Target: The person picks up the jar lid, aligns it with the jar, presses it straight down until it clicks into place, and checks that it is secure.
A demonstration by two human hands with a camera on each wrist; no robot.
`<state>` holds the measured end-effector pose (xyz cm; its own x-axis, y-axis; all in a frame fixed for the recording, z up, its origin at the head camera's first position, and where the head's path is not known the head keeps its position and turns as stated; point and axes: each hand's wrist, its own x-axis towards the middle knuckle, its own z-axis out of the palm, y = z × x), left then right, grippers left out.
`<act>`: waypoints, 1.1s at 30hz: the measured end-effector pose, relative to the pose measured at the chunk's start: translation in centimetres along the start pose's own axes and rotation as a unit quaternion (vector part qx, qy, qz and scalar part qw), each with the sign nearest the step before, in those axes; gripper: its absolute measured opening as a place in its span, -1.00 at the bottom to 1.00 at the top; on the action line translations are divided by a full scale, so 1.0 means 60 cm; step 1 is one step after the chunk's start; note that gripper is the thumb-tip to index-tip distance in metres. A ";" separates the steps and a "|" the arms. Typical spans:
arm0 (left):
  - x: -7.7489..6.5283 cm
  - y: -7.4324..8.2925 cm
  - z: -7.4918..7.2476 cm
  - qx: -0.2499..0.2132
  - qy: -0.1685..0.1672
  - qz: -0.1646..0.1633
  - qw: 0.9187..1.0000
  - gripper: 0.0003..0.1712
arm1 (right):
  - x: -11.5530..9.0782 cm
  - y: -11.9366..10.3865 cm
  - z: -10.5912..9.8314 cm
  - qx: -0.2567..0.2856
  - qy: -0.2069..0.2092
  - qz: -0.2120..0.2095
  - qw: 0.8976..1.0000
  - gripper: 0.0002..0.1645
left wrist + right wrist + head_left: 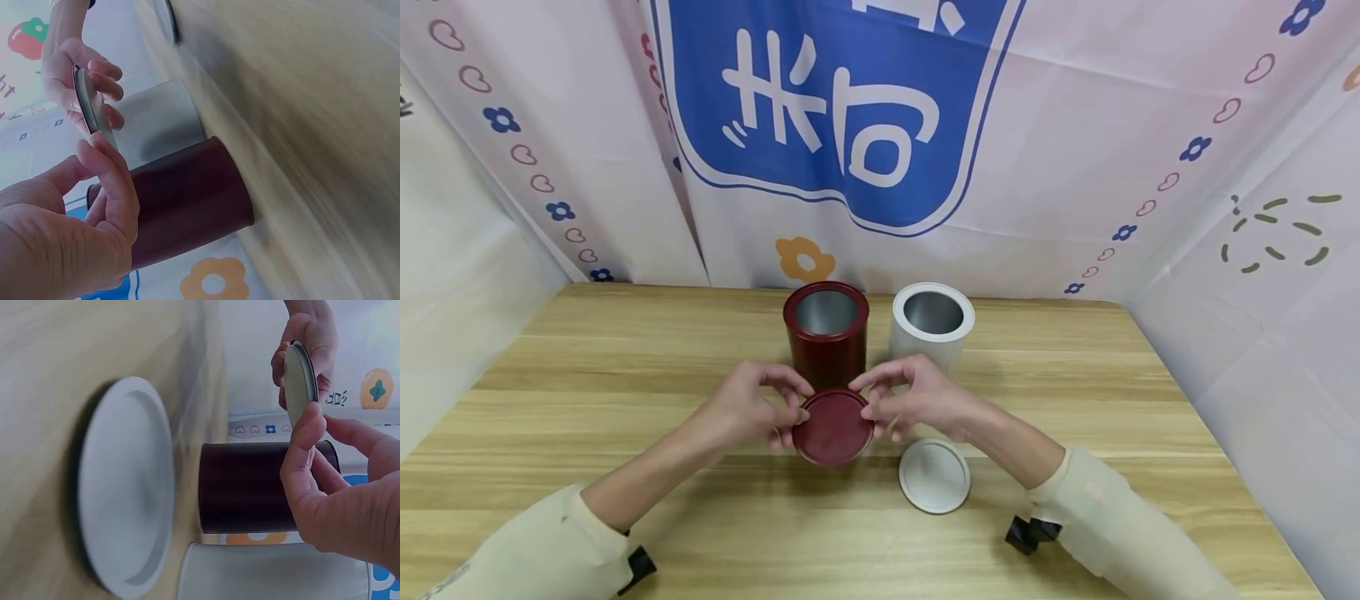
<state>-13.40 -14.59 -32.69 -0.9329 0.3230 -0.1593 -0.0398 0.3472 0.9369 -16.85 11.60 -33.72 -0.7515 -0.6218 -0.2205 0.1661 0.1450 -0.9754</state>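
A round dark red lid (832, 428) is held up off the table between both hands, its red face toward the head camera. My left hand (758, 406) pinches its left edge with thumb and fingers. On the opposite edge, my right hand (917, 397) pinches it the same way. Both wrist views show the lid's pale underside (299, 384). Just beyond the hands stands a dark red can (829, 354), upright with its top uncovered and a metallic inside. To its right is a white can (928, 329), also uncovered, its lower part partly hidden by my right hand.
A white lid (935, 476) lies flat on the wooden table (737, 533), near my right forearm. Behind the cans hangs a printed cloth (1037, 167) with a blue sign, and pale cloth walls rise on both sides.
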 end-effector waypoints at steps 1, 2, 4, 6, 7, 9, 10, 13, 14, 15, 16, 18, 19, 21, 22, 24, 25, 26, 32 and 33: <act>0.000 0.002 -0.001 -0.002 0.001 -0.001 1.000 -0.73 | 0.001 -0.003 0.000 -0.001 0.001 -0.005 1.000 -0.52; 0.000 0.005 -0.002 -0.004 0.001 -0.002 1.000 -0.72 | 0.001 -0.006 0.000 -0.003 0.002 -0.010 1.000 -0.53; 0.000 0.009 -0.003 -0.009 0.001 -0.003 1.000 -0.71 | 0.003 -0.011 0.000 -0.010 0.005 -0.019 1.000 -0.54; 0.000 0.013 -0.005 -0.014 0.000 0.002 1.000 -0.70 | 0.005 -0.015 0.001 -0.015 0.009 -0.024 1.000 -0.54; 0.001 0.015 -0.006 -0.017 -0.001 0.003 1.000 -0.69 | 0.006 -0.018 0.001 -0.016 0.013 -0.025 0.999 -0.54; 0.002 0.019 -0.008 -0.021 -0.003 0.011 1.000 -0.69 | 0.007 -0.023 0.001 -0.017 0.018 -0.025 0.999 -0.54; 0.002 0.021 -0.010 -0.022 -0.004 0.014 1.000 -0.70 | 0.007 -0.025 0.000 -0.018 0.021 -0.025 0.999 -0.54; 0.003 0.030 -0.014 -0.021 -0.005 0.020 1.000 -0.71 | 0.007 -0.033 0.000 -0.020 0.028 -0.029 0.999 -0.55; 0.003 0.032 -0.016 -0.018 -0.005 0.024 1.000 -0.71 | 0.007 -0.036 -0.001 -0.021 0.029 -0.031 0.999 -0.55; 0.003 0.035 -0.018 -0.016 -0.004 0.024 1.000 -0.71 | 0.007 -0.038 -0.001 -0.023 0.031 -0.033 0.999 -0.56; 0.003 0.038 -0.019 -0.013 -0.005 0.026 1.000 -0.71 | 0.007 -0.041 -0.001 -0.024 0.032 -0.034 0.999 -0.56; 0.003 0.044 -0.023 -0.010 -0.004 0.028 1.000 -0.72 | 0.008 -0.047 -0.002 -0.028 0.036 -0.036 0.998 -0.56; 0.004 0.046 -0.025 -0.009 -0.004 0.029 1.000 -0.72 | 0.008 -0.050 -0.002 -0.029 0.037 -0.037 0.998 -0.57; 0.005 0.051 -0.028 -0.006 -0.003 0.032 0.999 -0.72 | 0.009 -0.055 -0.003 -0.036 0.037 -0.040 0.998 -0.57; 0.006 0.053 -0.030 -0.006 -0.003 0.035 0.999 -0.72 | 0.010 -0.058 -0.004 -0.040 0.038 -0.042 0.998 -0.57; 0.008 0.057 -0.034 -0.004 -0.001 0.040 0.999 -0.72 | 0.012 -0.062 -0.005 -0.048 0.042 -0.047 0.997 -0.58; 0.009 0.058 -0.035 -0.003 0.001 0.042 0.999 -0.72 | 0.013 -0.065 -0.006 -0.050 0.045 -0.049 0.997 -0.59; 0.011 0.060 -0.037 0.000 0.003 0.046 0.999 -0.72 | 0.014 -0.067 -0.006 -0.053 0.048 -0.052 0.996 -0.60; 0.020 0.067 -0.043 0.002 0.010 0.045 0.999 -0.71 | 0.023 -0.076 -0.009 -0.059 0.059 -0.059 0.995 -0.65; 0.021 0.067 -0.044 0.001 0.010 0.043 0.999 -0.71 | 0.024 -0.077 -0.009 -0.060 0.060 -0.061 0.995 -0.65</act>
<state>-15.66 -15.12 -28.27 -0.9396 0.3346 -0.0716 0.0420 0.3203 0.9464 -19.02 10.47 -29.54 -0.8332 -0.5452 -0.0922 -0.0017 0.1692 -0.9856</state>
